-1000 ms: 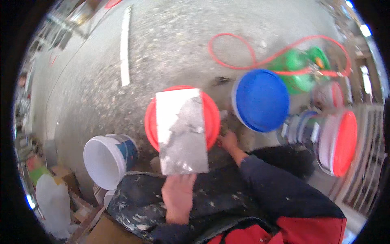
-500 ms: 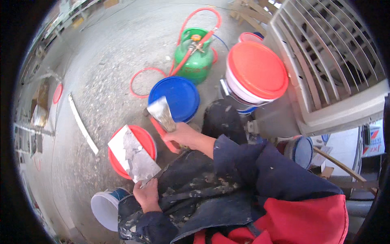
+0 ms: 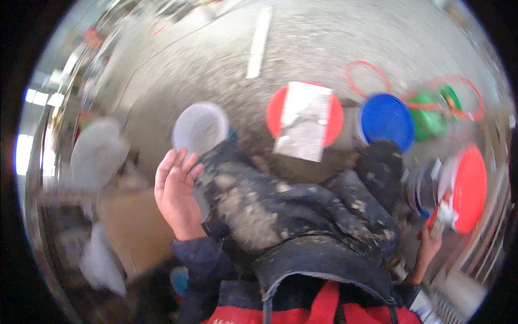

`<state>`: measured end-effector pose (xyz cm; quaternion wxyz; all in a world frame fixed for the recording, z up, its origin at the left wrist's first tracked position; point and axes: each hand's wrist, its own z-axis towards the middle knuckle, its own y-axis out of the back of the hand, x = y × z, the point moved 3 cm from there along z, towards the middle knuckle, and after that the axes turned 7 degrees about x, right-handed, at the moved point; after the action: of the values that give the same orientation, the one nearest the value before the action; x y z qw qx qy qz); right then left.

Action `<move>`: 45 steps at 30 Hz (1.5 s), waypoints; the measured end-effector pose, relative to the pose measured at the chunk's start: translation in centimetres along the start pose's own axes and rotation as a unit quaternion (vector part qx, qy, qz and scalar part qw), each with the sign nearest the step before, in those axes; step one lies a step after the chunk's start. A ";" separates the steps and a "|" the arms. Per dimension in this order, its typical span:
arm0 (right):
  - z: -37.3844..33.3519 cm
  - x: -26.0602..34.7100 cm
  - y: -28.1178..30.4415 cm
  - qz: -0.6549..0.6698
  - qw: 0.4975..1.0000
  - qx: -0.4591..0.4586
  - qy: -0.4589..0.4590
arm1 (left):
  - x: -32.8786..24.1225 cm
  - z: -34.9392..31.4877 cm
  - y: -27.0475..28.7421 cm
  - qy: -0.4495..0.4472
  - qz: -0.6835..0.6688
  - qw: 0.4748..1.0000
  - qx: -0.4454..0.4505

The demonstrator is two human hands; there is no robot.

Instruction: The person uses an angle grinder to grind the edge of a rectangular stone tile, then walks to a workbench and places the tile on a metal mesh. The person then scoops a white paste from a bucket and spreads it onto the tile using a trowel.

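The plasterer's hawk [image 3: 304,120], a pale square board smeared with grey mortar, now lies flat on the red lid [image 3: 276,110] of a bucket on the concrete floor [image 3: 302,48], ahead of the person's mortar-spattered trousers [image 3: 280,210]. Half a second ago the left hand held it by the handle underneath; it has since been let go and rests on that lid, apart from both hands.

In the head view, the left hand [image 3: 177,194] is raised beside the left knee with the palm showing and the fingers [image 3: 174,164] loosely spread, holding nothing. It is nearest the empty white bucket [image 3: 200,128] just beyond its fingertips. The right hand [image 3: 430,245] has dropped low to the right, next to the red-lidded white bucket [image 3: 464,189]. It seems to grip a small flat tool [image 3: 443,213], probably the trowel it carried earlier, but motion blur hides how the fingers close round it.

Judging by this, both tools have left the working position: the board is parked and the free left hand is open.

Further off sit a blue lid [image 3: 386,121], a green gas cylinder [image 3: 429,116] with an orange hose [image 3: 367,78] looped beside it, and a white strip [image 3: 259,42] on the floor.
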<state>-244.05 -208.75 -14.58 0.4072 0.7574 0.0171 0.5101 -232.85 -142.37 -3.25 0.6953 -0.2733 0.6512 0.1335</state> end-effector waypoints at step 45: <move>5.6 18.5 -9.6 0.104 0.985 0.124 0.052 | 6.5 1.8 -10.7 -0.128 0.307 0.899 0.285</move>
<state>-227.06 -197.51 -7.41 0.2531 0.7722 0.0227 0.5823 -224.80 -151.19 -7.45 0.7450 0.1694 0.6186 0.1832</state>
